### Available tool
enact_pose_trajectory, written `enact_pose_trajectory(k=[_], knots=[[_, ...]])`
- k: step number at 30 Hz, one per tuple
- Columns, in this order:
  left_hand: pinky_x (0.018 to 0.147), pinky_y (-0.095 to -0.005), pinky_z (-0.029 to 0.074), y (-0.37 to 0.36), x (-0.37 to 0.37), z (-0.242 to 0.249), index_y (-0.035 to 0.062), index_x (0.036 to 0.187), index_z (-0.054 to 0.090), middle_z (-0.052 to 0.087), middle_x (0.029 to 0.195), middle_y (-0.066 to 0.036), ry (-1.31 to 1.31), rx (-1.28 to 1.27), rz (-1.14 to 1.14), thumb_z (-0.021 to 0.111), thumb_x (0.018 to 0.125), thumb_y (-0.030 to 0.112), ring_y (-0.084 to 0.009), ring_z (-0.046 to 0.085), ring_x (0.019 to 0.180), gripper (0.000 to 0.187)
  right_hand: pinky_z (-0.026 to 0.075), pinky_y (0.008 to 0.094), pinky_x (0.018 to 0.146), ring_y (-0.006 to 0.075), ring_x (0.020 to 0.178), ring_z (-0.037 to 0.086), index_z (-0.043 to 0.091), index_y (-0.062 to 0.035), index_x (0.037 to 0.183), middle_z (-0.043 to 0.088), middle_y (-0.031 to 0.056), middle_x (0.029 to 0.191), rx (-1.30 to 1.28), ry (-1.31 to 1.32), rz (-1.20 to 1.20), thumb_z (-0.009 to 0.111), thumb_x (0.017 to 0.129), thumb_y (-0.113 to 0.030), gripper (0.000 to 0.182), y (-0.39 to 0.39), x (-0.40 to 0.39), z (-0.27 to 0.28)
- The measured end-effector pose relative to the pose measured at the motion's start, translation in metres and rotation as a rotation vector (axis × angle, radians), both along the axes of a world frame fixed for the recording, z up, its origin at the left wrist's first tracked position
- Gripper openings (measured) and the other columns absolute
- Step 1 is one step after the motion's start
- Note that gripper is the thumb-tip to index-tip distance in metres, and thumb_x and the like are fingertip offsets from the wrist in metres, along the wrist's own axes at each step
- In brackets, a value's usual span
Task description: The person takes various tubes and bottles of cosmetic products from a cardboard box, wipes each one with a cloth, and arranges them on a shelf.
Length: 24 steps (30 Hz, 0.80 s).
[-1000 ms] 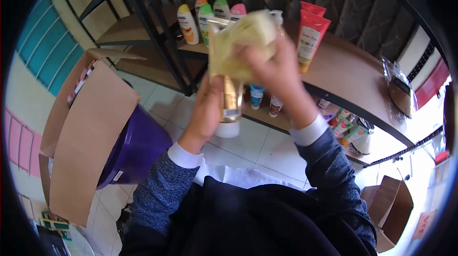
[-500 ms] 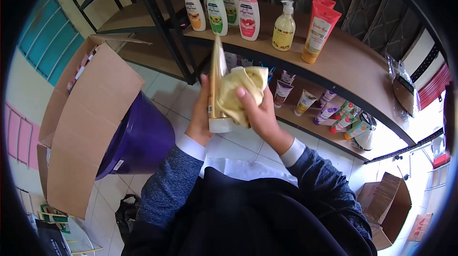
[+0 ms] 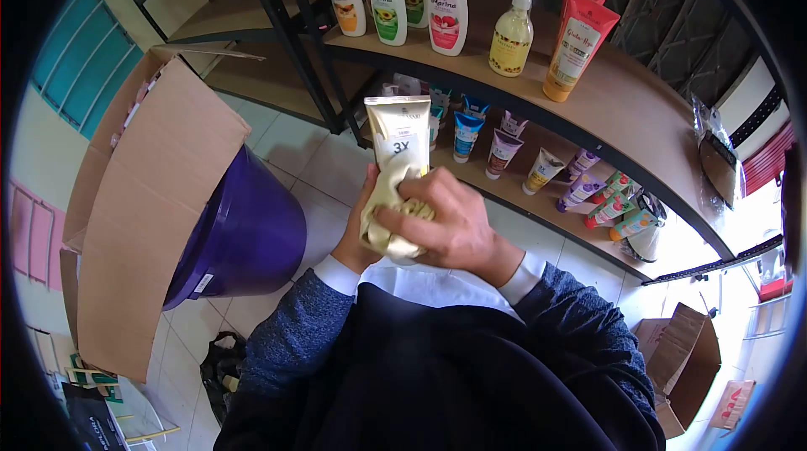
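Note:
A gold and white lotion tube (image 3: 398, 127) stands nearly upright in front of me, its flat crimped end up and its lower part covered. My left hand (image 3: 356, 237) is closed around the tube's lower left side, most of its fingers hidden behind the tube. My right hand (image 3: 450, 220) grips a bunched pale yellow cloth (image 3: 388, 203) and presses it on the tube's front. Beyond, on the upper shelf (image 3: 471, 64), stand several Marina lotion bottles (image 3: 389, 10), a pump bottle (image 3: 511, 37) and red-orange tubes (image 3: 576, 47).
Below, the lower shelf (image 3: 513, 186) holds several tubes, among them a blue one (image 3: 467, 136). At left, an open cardboard box (image 3: 160, 199) rests by a purple bin (image 3: 252, 228). A black plastic bag (image 3: 220, 367) lies on the tiled floor; another cardboard box (image 3: 685, 367) stands at right.
The tube has turned from edge-on to show its printed front and sits slightly lower. My right hand and the cloth have moved from its right side onto its lower front.

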<state>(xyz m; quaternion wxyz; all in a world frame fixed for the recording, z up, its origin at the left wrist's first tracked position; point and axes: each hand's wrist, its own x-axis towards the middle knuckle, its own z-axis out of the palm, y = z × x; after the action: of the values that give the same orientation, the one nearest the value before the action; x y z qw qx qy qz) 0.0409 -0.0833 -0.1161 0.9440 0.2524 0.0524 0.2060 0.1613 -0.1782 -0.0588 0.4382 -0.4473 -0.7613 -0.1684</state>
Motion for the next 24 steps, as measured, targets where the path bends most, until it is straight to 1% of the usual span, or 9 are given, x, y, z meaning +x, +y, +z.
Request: enact_pose_trajectory(k=[1,3,5,8,11,14,19,22,24], knots=[[0.096,-0.0365,0.039,-0.001,0.002,0.004,0.0103,0.129,0.037,0.046,0.123,-0.010,-0.055,0.029,0.003,0.029,0.090,0.055,-0.0244,0.047,0.113,0.060,0.048,0.0275,0.054,0.0178,0.074,0.053,0.062,-0.0215,0.091,0.051,0.0011,0.089,0.029,0.006,-0.074,0.072,0.056,-0.020,0.036,0.004,0.004,-0.001],[0.085,-0.0327,0.047,-0.009,0.009,0.016,0.0091,0.124,0.042,0.055,0.109,-0.009,0.244,0.089,0.224,0.022,0.091,0.054,-0.0208,0.055,0.102,0.059,0.048,0.0281,0.056,0.0189,0.074,0.053,0.063,-0.0198,0.089,0.052,0.0022,0.089,0.084,0.073,-0.146,0.074,0.055,-0.019,0.035,0.013,0.017,0.000],[0.066,-0.0291,0.052,-0.007,0.004,0.013,0.0056,0.115,0.048,0.059,0.094,-0.011,0.181,0.345,0.166,0.019,0.090,0.058,-0.0208,0.060,0.082,0.065,0.048,0.0294,0.058,0.0205,0.074,0.054,0.064,-0.0173,0.088,0.053,0.0036,0.090,0.117,0.078,-0.300,0.075,0.053,-0.018,0.038,0.026,0.039,-0.001],[0.064,-0.0290,0.051,-0.009,0.004,0.014,0.0048,0.113,0.049,0.059,0.093,-0.011,0.272,0.302,0.212,0.018,0.089,0.058,-0.0201,0.060,0.077,0.066,0.049,0.0327,0.062,0.0234,0.079,0.057,0.063,-0.0112,0.090,0.053,0.0084,0.092,0.044,0.211,-0.511,0.076,0.053,-0.017,0.040,0.043,0.072,-0.006],[0.063,-0.0306,0.050,-0.007,0.006,0.010,0.0026,0.111,0.050,0.058,0.088,-0.011,0.324,0.385,0.209,0.020,0.088,0.060,-0.0227,0.060,0.073,0.069,0.050,0.0327,0.066,0.0252,0.082,0.057,0.063,-0.0096,0.092,0.053,0.0093,0.094,0.152,0.350,-0.418,0.077,0.056,-0.020,0.039,0.044,0.076,0.017],[0.061,-0.0292,0.050,-0.011,0.009,-0.003,0.0025,0.108,0.049,0.058,0.084,-0.008,0.326,0.485,0.064,0.021,0.091,0.055,-0.0183,0.060,0.068,0.062,0.049,0.0340,0.069,0.0248,0.087,0.055,0.063,-0.0147,0.093,0.053,0.0065,0.096,0.025,0.069,-0.220,0.075,0.058,-0.023,0.038,0.042,0.047,0.035],[0.061,-0.0295,0.050,-0.003,0.005,-0.007,0.0029,0.109,0.049,0.058,0.087,-0.010,0.303,0.486,0.071,0.025,0.090,0.056,-0.0189,0.061,0.068,0.061,0.049,0.0354,0.068,0.0259,0.086,0.056,0.062,-0.0155,0.096,0.054,0.0057,0.094,-0.087,0.033,-0.434,0.072,0.062,-0.023,0.036,0.047,0.091,0.004],[0.063,-0.0312,0.051,-0.002,-0.001,0.004,0.0020,0.113,0.049,0.059,0.092,-0.013,0.251,0.354,0.170,0.027,0.088,0.058,-0.0222,0.061,0.072,0.065,0.049,0.0353,0.070,0.0285,0.085,0.057,0.061,-0.0120,0.097,0.055,0.0089,0.097,-0.288,0.217,-0.525,0.069,0.068,-0.025,0.033,0.034,0.115,-0.032],[0.065,-0.0319,0.051,-0.001,0.001,0.003,0.0015,0.113,0.049,0.058,0.093,-0.013,0.224,0.309,0.187,0.027,0.088,0.058,-0.0235,0.061,0.074,0.065,0.049,0.0343,0.073,0.0265,0.088,0.060,0.053,-0.0057,0.107,0.057,0.0121,0.101,-0.594,0.733,-0.465,0.065,0.077,-0.033,0.042,0.029,0.116,-0.051]])
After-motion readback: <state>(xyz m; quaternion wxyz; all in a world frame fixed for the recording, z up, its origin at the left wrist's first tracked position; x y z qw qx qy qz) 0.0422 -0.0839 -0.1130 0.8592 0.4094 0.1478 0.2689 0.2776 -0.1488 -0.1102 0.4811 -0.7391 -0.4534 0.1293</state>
